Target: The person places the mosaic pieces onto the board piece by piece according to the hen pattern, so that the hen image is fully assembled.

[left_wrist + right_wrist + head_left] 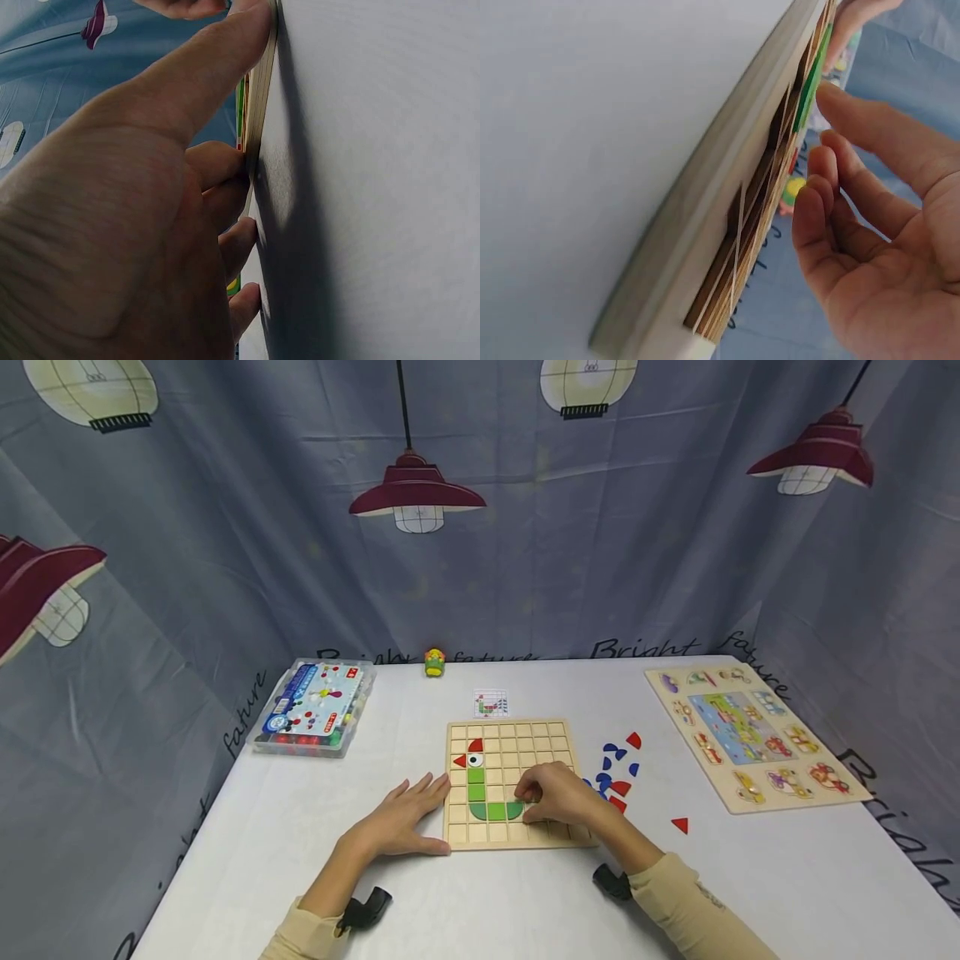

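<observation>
A wooden grid board (540,735) lies at the middle of the table. Set in its cells are a red triangle (460,762), a red quarter-round piece (476,746), a round eye piece (476,761), and green pieces running down and then right. My left hand (397,822) rests flat with spread fingers, its thumb and fingertips at the board's left edge. Over the lower right cells, my right hand (558,793) has its thumb beside a green rounded piece (513,810). In the right wrist view, its fingers are loosely bent with nothing between them and the thumb.
Blue pieces (603,777) and several red pieces (633,740) lie scattered right of the board. A pattern card (491,702) and a small toy figure (434,662) are behind it. A clear plastic box (315,706) stands far left, a wooden picture puzzle (720,777) far right.
</observation>
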A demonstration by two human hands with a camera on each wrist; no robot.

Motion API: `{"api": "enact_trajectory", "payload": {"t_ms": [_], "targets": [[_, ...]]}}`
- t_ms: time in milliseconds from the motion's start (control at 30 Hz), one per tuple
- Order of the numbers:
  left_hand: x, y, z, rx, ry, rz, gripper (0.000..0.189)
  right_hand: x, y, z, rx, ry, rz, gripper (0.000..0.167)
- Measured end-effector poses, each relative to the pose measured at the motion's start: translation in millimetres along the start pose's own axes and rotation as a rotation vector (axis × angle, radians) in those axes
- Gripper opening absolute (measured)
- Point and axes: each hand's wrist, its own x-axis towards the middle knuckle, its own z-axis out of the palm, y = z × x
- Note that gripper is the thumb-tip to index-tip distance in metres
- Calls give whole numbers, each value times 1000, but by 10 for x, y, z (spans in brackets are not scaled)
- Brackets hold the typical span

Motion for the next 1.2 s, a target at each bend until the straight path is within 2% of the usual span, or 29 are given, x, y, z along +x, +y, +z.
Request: {"api": "enact_trajectory", "payload": {"t_ms": [233, 567, 833, 1000, 1200], "targets": [[1, -19, 6, 2, -3, -13, 101, -89, 77, -111, 13, -17, -12, 27], [-3, -37, 3, -3, 16, 3, 100, -242, 308, -313, 51, 10, -25, 29], [6, -27, 4, -3, 8, 6, 100, -491, 625, -486, 48, 40, 73, 30], [13, -32, 3, 2, 10, 16, 100, -679, 842, -610, 29, 81, 151, 28], [17, -35, 18, 3, 8, 27, 101, -926, 1108, -784, 22, 91, 252, 33]]}}
